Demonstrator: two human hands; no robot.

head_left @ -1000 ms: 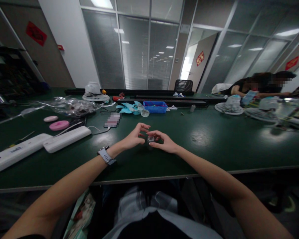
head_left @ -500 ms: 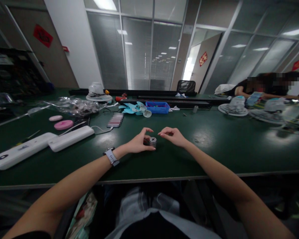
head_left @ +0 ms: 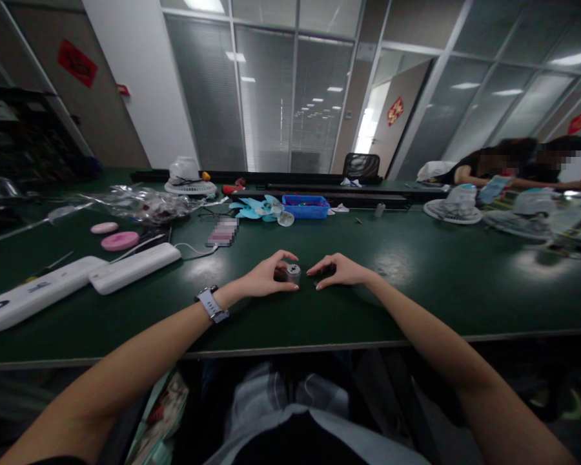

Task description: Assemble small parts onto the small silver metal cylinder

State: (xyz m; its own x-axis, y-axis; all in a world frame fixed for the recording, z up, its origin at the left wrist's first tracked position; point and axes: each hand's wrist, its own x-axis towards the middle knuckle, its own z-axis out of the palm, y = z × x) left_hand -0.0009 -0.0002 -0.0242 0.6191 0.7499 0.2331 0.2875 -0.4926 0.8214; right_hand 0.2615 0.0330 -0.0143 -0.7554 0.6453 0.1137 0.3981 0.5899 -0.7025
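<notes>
Two white oblong housings (head_left: 135,268) lie at nine o'clock from the small metal cylinder; the farther-left one bears a dark oval mark and another print, neither legible. Behind it lies one screwdriver (head_left: 53,261), its handle partly hidden. A red diamond-shaped sign (head_left: 77,62) hangs on the door toward half past ten, the first of three such signs, all with characters too blurred to read. Just past nine o'clock are two pink discs (head_left: 120,241), one paler; at ten, a heap of clear plastic wrap (head_left: 126,201) hides what is under it. One phone (head_left: 223,231), its screen pixelated, lies at ten with a white cable. The left hand (head_left: 268,274) curves around the nine o'clock side of the one metal cylinder (head_left: 294,274), thumb and forefinger apart; whether it grips cannot be told. The cylinder stands upright on the green tabletop (head_left: 252,326). Pale blue blades (head_left: 254,208) sit at eleven, one blue bin (head_left: 306,208) at twelve, its contents indistinct. The right hand (head_left: 341,271), at three o'clock, is apart from the cylinder, thumb and forefinger parted. A second grey cylinder (head_left: 379,210) stands at two; beyond, two fan heads (head_left: 458,205) and two partly pixelated people (head_left: 494,165).
</notes>
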